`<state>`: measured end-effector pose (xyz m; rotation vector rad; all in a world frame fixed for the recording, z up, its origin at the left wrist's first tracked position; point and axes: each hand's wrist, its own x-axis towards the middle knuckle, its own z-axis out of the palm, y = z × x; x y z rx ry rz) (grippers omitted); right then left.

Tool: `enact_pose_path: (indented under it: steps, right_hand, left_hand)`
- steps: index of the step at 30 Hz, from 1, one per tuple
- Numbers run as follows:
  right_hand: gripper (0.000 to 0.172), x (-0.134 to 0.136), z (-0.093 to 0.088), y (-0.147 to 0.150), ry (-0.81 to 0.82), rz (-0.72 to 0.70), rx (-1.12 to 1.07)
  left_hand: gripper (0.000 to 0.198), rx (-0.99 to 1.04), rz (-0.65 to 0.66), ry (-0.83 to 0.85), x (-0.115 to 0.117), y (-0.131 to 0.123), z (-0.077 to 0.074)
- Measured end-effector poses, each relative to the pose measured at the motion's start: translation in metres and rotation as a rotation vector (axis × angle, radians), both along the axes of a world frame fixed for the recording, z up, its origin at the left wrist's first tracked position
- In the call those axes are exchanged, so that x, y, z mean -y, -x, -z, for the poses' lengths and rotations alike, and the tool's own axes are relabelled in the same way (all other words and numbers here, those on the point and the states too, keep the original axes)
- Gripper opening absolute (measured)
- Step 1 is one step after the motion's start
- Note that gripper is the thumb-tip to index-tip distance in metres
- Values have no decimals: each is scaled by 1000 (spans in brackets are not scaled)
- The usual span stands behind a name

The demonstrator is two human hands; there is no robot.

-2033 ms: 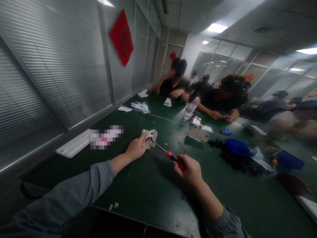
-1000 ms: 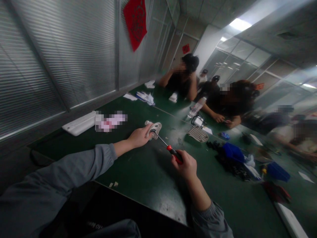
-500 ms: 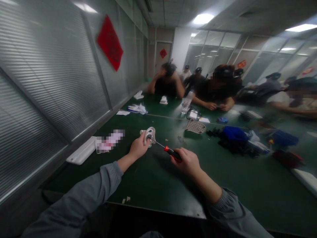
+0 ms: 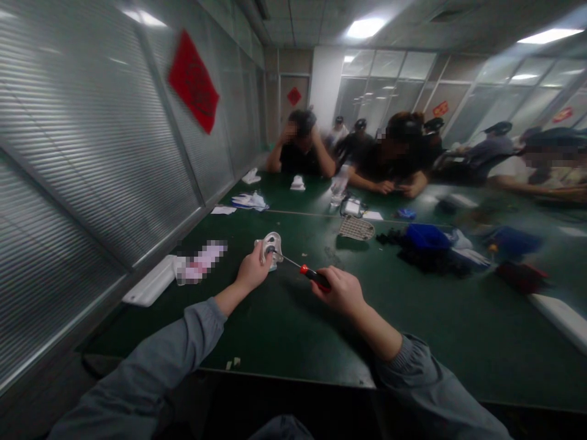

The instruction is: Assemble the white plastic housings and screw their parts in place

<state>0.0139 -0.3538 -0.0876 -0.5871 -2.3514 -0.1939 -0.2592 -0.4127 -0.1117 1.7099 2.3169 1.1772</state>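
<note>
My left hand [image 4: 253,269] is closed around a small white plastic part [image 4: 274,241] with a rounded, open frame, held up over the green table [image 4: 275,324]. Something dark sits inside the frame; its kind is too small to make out. My right hand [image 4: 342,290] grips a screwdriver [image 4: 316,278] by its black and red handle. The metal shaft points left, and its tip meets the dark spot in the white part. Whether the tip is seated in a screw cannot be seen.
A long white plastic piece [image 4: 151,284] lies at the left edge. Beyond my hands is a beige grid-like plate [image 4: 356,228]. Blue bins [image 4: 426,237] and black pieces lie to the right, with gloves [image 4: 250,200] farther back. Several people sit across the table.
The whole view has shifted slightly, so the scene sits a little farther left. Both hands keep their holds, and the screwdriver's tip stays at the white part.
</note>
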Motion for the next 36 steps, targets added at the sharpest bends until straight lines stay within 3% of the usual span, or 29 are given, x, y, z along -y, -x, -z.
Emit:
enact_pose_path:
  steps: [18, 24, 30, 33, 36]
  right_hand:
    - [26, 1, -2, -1, 19, -27, -29]
    - [40, -1, 3, -3, 175, -137, -142]
    - [46, -2, 10, -7, 424, -114, -203]
    - [62, -3, 13, -6, 411, -181, -280]
    - [69, -1, 13, -4, 397, -243, -224]
  left_hand:
    - [48, -23, 14, -17, 1, 1, 0]
    - [49, -31, 4, -1, 1, 0, 1]
    - [57, -68, -43, 22, -1, 2, 4]
    - [58, -92, -45, 28, -1, 3, 4]
    - [57, -108, -33, 34, 0, 3, 3]
